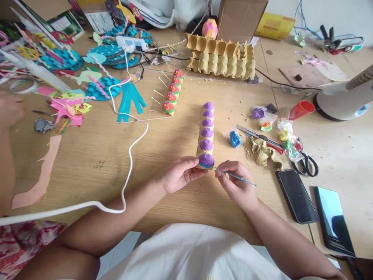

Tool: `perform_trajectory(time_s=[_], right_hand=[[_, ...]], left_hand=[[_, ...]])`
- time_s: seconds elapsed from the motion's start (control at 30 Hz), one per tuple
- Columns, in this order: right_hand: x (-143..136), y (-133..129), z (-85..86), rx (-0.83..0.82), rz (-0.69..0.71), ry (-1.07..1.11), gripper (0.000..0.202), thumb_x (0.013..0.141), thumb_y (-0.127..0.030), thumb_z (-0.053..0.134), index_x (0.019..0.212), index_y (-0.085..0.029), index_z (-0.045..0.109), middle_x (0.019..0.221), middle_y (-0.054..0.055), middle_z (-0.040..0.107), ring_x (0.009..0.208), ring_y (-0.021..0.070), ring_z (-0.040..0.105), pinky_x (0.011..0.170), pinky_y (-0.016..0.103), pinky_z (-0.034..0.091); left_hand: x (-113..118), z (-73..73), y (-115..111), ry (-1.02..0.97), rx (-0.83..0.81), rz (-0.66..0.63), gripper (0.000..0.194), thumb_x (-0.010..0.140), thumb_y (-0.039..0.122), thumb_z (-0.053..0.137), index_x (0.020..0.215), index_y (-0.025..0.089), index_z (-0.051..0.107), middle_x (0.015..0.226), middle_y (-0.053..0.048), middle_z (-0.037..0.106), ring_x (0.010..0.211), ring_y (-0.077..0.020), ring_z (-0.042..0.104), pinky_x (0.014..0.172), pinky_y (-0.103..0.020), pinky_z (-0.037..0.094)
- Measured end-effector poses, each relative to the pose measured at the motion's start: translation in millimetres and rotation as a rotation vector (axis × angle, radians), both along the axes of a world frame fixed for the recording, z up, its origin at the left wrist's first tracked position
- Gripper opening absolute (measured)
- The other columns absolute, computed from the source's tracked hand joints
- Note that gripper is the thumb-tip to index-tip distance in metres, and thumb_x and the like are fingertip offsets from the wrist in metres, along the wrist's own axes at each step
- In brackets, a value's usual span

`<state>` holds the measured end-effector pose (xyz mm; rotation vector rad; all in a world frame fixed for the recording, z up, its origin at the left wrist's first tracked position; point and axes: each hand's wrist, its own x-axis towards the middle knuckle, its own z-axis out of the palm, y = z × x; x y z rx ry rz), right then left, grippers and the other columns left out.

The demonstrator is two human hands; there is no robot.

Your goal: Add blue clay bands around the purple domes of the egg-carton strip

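An egg-carton strip (207, 134) stands lengthwise on the table, a purple clay cap on each of its several bumps. My left hand (182, 174) pinches its near end between thumb and fingers. Along the lower edge of the nearest purple cap (206, 159) runs a blue band (205, 165). My right hand (237, 181) is closed on a thin blue strand (240, 179), whose left end is at the strip's near right corner. Whether the strand is clay or a stick I cannot tell. A lump of blue clay (234, 139) in clear wrap lies just right of the strip.
A finished-looking red and green caterpillar (174, 91) stands farther back, before an egg carton (221, 58). At right lie a utility knife (260, 138), scissors (306, 164) and a phone (297, 196). A white cable (130, 163) crosses at left, near another person's arm (7, 155).
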<state>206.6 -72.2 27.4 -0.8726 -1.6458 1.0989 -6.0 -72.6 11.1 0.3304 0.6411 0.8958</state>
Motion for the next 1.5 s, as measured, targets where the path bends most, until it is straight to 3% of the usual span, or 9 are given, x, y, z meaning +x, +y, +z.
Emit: perform_trajectory(time_s=[0.17, 0.27, 0.33, 0.47, 0.63, 1.03, 1.5], right_hand=[[0.2, -8.1, 7.7, -0.066, -0.078, 0.082, 0.007, 0.097, -0.017, 0.062, 0.099, -0.024, 0.066, 0.091, 0.006, 0.076, 0.073, 0.0174, 0.072, 0.062, 0.031, 0.055], [2.3, -12.1, 8.7, -0.039, -0.101, 0.069, 0.016, 0.097, -0.014, 0.062, 0.107, -0.026, 0.064, 0.100, 0.007, 0.079, 0.074, 0.0183, 0.074, 0.062, 0.033, 0.058], [3.9, -11.3, 9.2, 0.065, -0.053, 0.010, 0.026, 0.095, -0.009, 0.063, 0.113, -0.028, 0.063, 0.101, 0.006, 0.079, 0.079, 0.0196, 0.075, 0.067, 0.035, 0.060], [4.0, -4.3, 13.9, 0.459, 0.067, -0.176, 0.041, 0.087, -0.001, 0.067, 0.118, -0.027, 0.069, 0.092, 0.005, 0.074, 0.081, 0.0197, 0.071, 0.069, 0.035, 0.058], [1.6, -1.6, 16.7, 0.638, -0.098, -0.353, 0.043, 0.087, -0.005, 0.071, 0.121, -0.031, 0.072, 0.086, 0.002, 0.056, 0.075, 0.0162, 0.059, 0.066, 0.033, 0.052], [4.5, -2.1, 8.8, 0.685, -0.151, -0.485, 0.051, 0.086, -0.010, 0.075, 0.129, -0.038, 0.067, 0.091, 0.003, 0.051, 0.085, 0.0197, 0.058, 0.074, 0.038, 0.047], [4.3, -2.2, 10.6, 0.730, -0.176, -0.517, 0.044, 0.090, -0.015, 0.071, 0.128, -0.039, 0.068, 0.093, 0.003, 0.052, 0.087, 0.0197, 0.058, 0.078, 0.040, 0.043]], left_hand=[[-0.1, 1.1, -0.5, 0.014, -0.007, 0.015, 0.025, 0.089, 0.030, 0.074, 0.100, 0.009, 0.080, 0.098, -0.012, 0.081, 0.090, -0.0177, 0.077, 0.083, -0.021, 0.061], [-0.3, 1.5, -1.0, 0.004, -0.005, 0.015, 0.026, 0.090, 0.029, 0.072, 0.104, 0.008, 0.079, 0.102, -0.013, 0.081, 0.092, -0.0182, 0.077, 0.084, -0.022, 0.061], [-0.2, 1.8, -1.3, 0.004, -0.001, 0.003, 0.024, 0.090, 0.028, 0.072, 0.103, 0.008, 0.079, 0.102, -0.013, 0.081, 0.092, -0.0180, 0.077, 0.086, -0.023, 0.061], [0.0, 2.7, -1.7, -0.007, 0.007, -0.022, 0.023, 0.088, 0.029, 0.076, 0.098, 0.009, 0.080, 0.102, -0.012, 0.081, 0.093, -0.0180, 0.076, 0.090, -0.026, 0.060], [0.8, 4.3, -2.1, -0.012, 0.033, -0.053, 0.028, 0.085, 0.033, 0.080, 0.100, 0.010, 0.080, 0.102, -0.012, 0.080, 0.094, -0.0177, 0.075, 0.091, -0.026, 0.060], [1.0, 0.7, -3.3, -0.017, 0.045, -0.081, 0.026, 0.088, 0.033, 0.077, 0.101, 0.011, 0.080, 0.102, -0.012, 0.080, 0.096, -0.0171, 0.075, 0.090, -0.023, 0.059], [1.3, 4.5, -3.6, -0.020, 0.038, -0.072, 0.024, 0.087, 0.033, 0.079, 0.098, 0.012, 0.081, 0.104, -0.012, 0.080, 0.096, -0.0170, 0.075, 0.091, -0.024, 0.060]])
